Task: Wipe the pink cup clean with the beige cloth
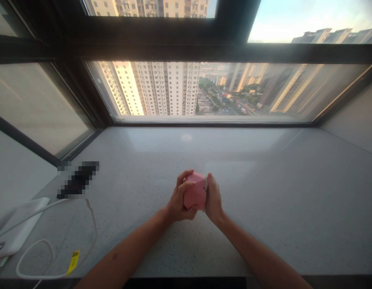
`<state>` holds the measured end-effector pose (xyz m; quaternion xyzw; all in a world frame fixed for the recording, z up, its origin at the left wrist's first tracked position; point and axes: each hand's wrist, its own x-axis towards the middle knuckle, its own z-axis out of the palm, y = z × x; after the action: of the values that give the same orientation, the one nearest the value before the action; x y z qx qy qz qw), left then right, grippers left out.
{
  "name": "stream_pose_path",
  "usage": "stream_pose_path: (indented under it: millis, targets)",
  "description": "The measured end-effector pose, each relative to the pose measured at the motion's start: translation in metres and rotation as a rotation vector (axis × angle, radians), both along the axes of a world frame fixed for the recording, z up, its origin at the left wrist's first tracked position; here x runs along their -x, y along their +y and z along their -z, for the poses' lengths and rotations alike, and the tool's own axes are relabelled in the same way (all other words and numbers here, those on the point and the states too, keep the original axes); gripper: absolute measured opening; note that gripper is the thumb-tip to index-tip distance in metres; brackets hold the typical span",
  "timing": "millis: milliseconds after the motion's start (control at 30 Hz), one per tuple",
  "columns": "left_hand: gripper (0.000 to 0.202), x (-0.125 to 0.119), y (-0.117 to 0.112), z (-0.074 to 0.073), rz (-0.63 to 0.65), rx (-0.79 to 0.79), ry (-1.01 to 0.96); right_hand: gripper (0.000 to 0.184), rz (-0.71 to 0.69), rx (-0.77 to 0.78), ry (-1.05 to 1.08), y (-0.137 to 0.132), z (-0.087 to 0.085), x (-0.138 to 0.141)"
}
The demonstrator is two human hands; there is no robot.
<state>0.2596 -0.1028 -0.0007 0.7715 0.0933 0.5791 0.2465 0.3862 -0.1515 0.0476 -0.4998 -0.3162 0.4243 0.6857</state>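
Near the middle of the speckled grey sill (144, 160), a pink faceted block (194, 195) sits between both hands. Its right edge shows a rough greyish patch, and its exact kind is unclear. My left hand (177, 202) wraps around the left side, with fingers over the top and the thumb along the lower front. Pressed against the right side is my right hand (214, 200), its thumb pointing up and its other fingers mostly hidden. The block's underside and far side cannot be seen.
To the left lies a blurred-out dark object (79, 180). A white device (20, 226) and a looped white cable (94, 228) with a yellow tag (73, 262) are at the lower left. A dark-framed window (162, 90) stands behind the sill.
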Motion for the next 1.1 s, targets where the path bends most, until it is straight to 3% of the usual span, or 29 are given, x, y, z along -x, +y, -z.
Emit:
stream_pose_path:
  millis: [167,333,667,900,1100]
  targets:
    - [0.064,-0.002,-0.007,-0.006,0.095,0.25,-0.07,0.065,-0.039,-0.027,-0.113,-0.004,-0.001,-0.001]
    - [0.059,-0.005,-0.014,-0.011,0.171,0.532,-0.148,0.066,-0.009,-0.041,-0.3,-0.005,0.01,-0.005]
    - [0.054,-0.004,-0.007,-0.025,0.448,1.121,-0.203,0.067,-0.278,-0.398,-0.867,-0.001,0.007,-0.018]
    - [0.057,-0.003,-0.008,-0.026,0.445,1.105,-0.232,0.064,-0.275,-0.445,-0.929,0.0,0.008,-0.016]
    - [0.063,-0.001,-0.007,-0.021,0.419,1.029,-0.195,0.069,-0.286,-0.302,-0.72,0.001,0.013,-0.019]
